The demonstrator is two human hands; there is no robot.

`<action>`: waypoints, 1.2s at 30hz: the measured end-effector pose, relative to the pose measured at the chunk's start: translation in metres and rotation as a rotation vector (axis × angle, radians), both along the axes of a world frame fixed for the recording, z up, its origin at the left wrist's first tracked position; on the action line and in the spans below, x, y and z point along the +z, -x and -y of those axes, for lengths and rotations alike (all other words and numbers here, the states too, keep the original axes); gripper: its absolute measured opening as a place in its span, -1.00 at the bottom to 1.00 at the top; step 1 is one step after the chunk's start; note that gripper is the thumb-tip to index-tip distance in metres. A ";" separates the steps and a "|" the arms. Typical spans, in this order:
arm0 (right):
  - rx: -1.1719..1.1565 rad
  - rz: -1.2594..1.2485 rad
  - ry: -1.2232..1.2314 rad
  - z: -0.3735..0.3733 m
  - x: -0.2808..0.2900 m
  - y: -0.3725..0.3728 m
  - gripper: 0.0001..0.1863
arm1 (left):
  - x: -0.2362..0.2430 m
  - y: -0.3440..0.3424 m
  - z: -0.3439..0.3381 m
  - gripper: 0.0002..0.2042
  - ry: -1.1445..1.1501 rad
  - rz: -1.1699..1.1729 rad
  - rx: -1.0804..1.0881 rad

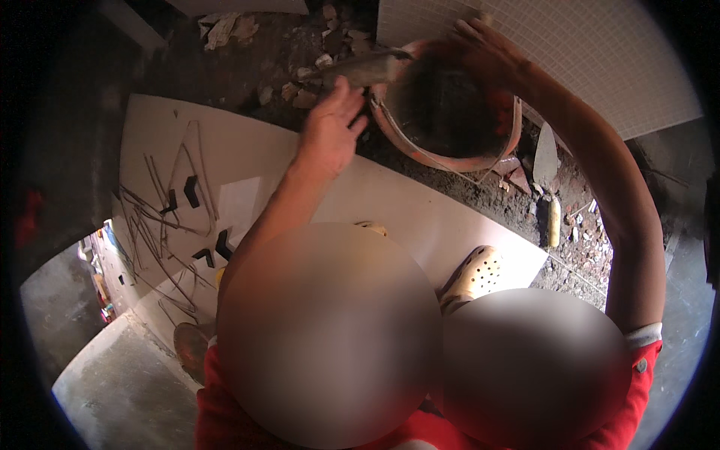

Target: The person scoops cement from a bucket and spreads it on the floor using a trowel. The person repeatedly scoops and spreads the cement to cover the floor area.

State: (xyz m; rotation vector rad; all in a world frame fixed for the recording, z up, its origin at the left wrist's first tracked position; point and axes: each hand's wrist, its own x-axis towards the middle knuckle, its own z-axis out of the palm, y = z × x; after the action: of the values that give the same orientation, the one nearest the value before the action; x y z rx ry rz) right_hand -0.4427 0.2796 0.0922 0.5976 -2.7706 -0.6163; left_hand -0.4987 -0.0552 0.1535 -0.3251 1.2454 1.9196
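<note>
A round, orange-rimmed basin (448,160) with a dark inside sits at the top centre. My left hand (330,135) is at its left side with fingers apart, just below a long grey, dusty object (364,70) whose kind I cannot make out; whether the fingertips touch it is unclear. My right arm curves round the basin's right side, and my right hand (491,56) is over its far rim. Motion and shadow blur those fingers, so their grip does not show. A trowel (546,161) with a pale handle lies on the rubble right of the basin.
Under my left arm lies a large pale tile (405,199), with bent wires (150,225) and black angled pieces (223,244) on its left part. Broken rubble (304,97) covers the ground beyond. A gridded panel (577,52) is at the upper right. A yellow clog (478,271) rests on the tile.
</note>
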 end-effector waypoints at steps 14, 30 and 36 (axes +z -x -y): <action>-0.191 0.262 -0.235 0.020 0.151 0.014 -0.78 | -0.028 0.009 -0.040 -0.47 -0.325 0.241 0.044; -0.582 0.553 0.195 0.016 0.113 -0.088 -0.64 | -0.036 0.038 -0.097 -0.51 0.361 -0.502 -0.099; -0.862 0.489 0.264 0.033 0.132 -0.136 -0.66 | -0.010 0.021 -0.113 -0.37 0.742 -0.992 -0.180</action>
State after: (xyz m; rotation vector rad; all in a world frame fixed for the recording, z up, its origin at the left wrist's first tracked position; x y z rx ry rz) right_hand -0.3065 0.2471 0.2242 -0.6355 -3.4335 -0.2349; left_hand -0.5197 0.0577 0.1432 0.4385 2.5216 1.3765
